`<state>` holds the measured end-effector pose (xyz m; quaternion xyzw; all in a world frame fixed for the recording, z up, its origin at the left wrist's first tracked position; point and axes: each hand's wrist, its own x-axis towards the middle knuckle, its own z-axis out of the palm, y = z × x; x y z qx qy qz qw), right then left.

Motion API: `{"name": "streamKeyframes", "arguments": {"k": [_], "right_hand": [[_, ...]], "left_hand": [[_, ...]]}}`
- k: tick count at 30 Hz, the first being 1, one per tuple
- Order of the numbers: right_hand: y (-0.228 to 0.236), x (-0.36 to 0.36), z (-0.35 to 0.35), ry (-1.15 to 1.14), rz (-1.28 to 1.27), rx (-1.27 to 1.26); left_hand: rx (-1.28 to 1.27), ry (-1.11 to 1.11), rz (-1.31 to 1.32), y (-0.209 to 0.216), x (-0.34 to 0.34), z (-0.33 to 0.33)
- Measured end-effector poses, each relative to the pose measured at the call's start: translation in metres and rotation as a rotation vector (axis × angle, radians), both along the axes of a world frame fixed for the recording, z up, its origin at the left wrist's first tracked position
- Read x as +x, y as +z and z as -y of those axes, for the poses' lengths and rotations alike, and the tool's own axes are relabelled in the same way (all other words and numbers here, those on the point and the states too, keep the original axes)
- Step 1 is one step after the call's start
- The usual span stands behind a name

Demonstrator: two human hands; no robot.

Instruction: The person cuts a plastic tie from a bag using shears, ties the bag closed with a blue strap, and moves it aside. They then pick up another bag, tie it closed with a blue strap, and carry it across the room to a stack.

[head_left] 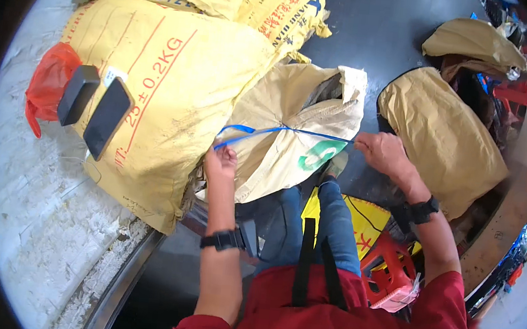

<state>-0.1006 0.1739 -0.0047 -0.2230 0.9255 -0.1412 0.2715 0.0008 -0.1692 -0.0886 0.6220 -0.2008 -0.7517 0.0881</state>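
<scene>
A blue plastic strap [254, 132] runs across the gathered top of a beige sack [263, 164] that stands in front of me. My left hand [221, 160] is closed on one end of the strap, at the sack's left side. On the other side, my right hand [382, 152] grips the other end in a fist. Between the two hands the strap is stretched nearly straight, crossing where the sack's folds meet. A dark opening shows at the sack's upper right, and a green mark lies on its lower right.
Full yellow sacks [210, 58] are piled at the left, with a phone [108, 119], a dark box [78, 95] and a red plastic bag [52, 81] on them. More brown sacks [444, 131] stand at the right. A red plastic stool [392, 272] is beside my legs.
</scene>
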Motion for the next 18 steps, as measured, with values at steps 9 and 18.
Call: {"name": "streamKeyframes", "arguments": {"k": [9,18], "right_hand": [[0.061,-0.085,0.078,0.458,-0.417,-0.132],[-0.013,-0.195,0.108,0.481,-0.043,0.058]], "left_hand": [[0.021,-0.133,-0.307,0.100,0.131,0.034],[-0.055,-0.255,-0.067,0.068,0.156,0.028]]}}
